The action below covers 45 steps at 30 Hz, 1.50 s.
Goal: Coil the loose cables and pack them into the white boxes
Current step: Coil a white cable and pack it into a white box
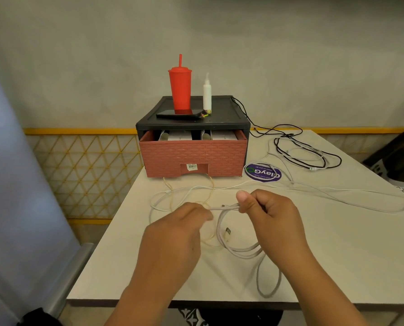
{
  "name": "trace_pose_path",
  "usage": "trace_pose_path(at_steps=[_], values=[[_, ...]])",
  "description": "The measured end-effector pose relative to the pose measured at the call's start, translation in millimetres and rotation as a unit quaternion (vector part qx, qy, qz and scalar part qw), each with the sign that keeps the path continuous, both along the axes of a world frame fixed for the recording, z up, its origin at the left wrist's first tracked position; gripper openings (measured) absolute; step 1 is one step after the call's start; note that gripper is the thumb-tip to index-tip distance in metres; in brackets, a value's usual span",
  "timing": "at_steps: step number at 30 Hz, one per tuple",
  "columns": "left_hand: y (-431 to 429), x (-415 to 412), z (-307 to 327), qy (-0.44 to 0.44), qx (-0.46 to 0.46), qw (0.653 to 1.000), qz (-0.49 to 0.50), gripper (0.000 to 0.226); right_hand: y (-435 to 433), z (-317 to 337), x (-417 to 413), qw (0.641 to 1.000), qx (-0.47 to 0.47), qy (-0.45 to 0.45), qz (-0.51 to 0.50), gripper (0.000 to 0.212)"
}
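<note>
Over the near middle of the table [337, 243]: a white cable [239, 253], gathered into loops that sag toward the near edge. Gripped at the top by both hands, close together: right hand [267, 215] curled round the bundled strands, thumb up; left hand [180, 231] pinching the strand just beside it. Between them, running left to right, small connector [223, 205] pointing left. Inside the loop, USB plug [227, 231], tip pointing away. Behind, white boxes [180, 135] in the open brick-patterned drawer [192, 156].

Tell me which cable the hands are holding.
The thick white cable, pinched between left hand and right hand; the black cable and thinner white ones lie untouched.
</note>
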<state>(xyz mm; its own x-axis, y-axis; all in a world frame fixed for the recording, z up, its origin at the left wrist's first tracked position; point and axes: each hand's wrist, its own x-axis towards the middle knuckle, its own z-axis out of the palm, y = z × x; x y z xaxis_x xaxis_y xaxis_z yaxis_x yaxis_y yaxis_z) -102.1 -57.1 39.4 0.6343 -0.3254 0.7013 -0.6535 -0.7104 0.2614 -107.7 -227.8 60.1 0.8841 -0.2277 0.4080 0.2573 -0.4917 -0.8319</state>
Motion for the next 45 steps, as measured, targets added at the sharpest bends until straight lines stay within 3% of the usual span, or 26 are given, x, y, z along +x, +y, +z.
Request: trace_pose_path(at_steps=[3, 6, 9, 13, 15, 17, 21, 25, 29, 33, 38, 41, 43, 45], values=[[-14, -9, 9, 0.129, -0.182, 0.974, -0.033, 0.029, 3, 5, -1, 0.992, 0.11, 0.023, 0.05, 0.039], [-30, -21, 18, 0.346, -0.361, 0.858, -0.116, 0.02, 6, 6, 0, 0.98, 0.185, 0.027, 0.063, 0.041], [-39, -24, 18, 0.413, -0.418, 0.797, -0.137, 0.009, 11, 7, -3, 0.979, 0.197, 0.009, 0.053, 0.042], [-41, -27, 21, 0.459, -0.522, 0.699, -0.167, 0.012, 14, 8, -7, 0.986, 0.158, -0.035, 0.036, 0.041], [-38, -26, 23, 0.471, -0.568, 0.645, -0.197, 0.03, 14, 9, -7, 0.987, 0.145, -0.05, 0.039, 0.035], [-36, -26, 24, 0.47, -0.596, 0.616, -0.213, 0.043, 14, 11, -7, 0.986, 0.146, -0.055, 0.061, 0.03], [-34, -26, 27, 0.473, -0.649, 0.547, -0.237, 0.043, 16, 14, -9, 0.983, 0.139, -0.068, 0.094, 0.021], [-30, -25, 27, 0.492, -0.672, 0.476, -0.282, 0.039, 15, 17, -8, 0.981, 0.145, -0.081, 0.1, 0.028], [-28, -22, 24, 0.479, -0.716, 0.405, -0.306, 0.068, 14, 16, -5, 0.982, 0.132, -0.085, 0.109, 0.03], [-27, -19, 20, 0.485, -0.721, 0.398, -0.296, 0.073, 12, 8, -4, 0.984, 0.11, -0.059, 0.131, 0.01], [-19, -13, 14, 0.525, -0.647, 0.431, -0.347, 0.062, 9, 11, -5, 0.983, 0.128, -0.044, 0.123, 0.016], [-21, -13, 19, 0.568, -0.563, 0.506, -0.324, 0.027, 10, 17, -6, 0.971, 0.2, -0.027, 0.125, 0.021], [-25, -15, 22, 0.575, -0.522, 0.561, -0.285, 0.038, 15, 17, -5, 0.959, 0.256, -0.007, 0.121, 0.027], [-29, -17, 24, 0.575, -0.504, 0.582, -0.276, 0.038, 19, 17, -3, 0.946, 0.307, 0.006, 0.107, 0.034]])
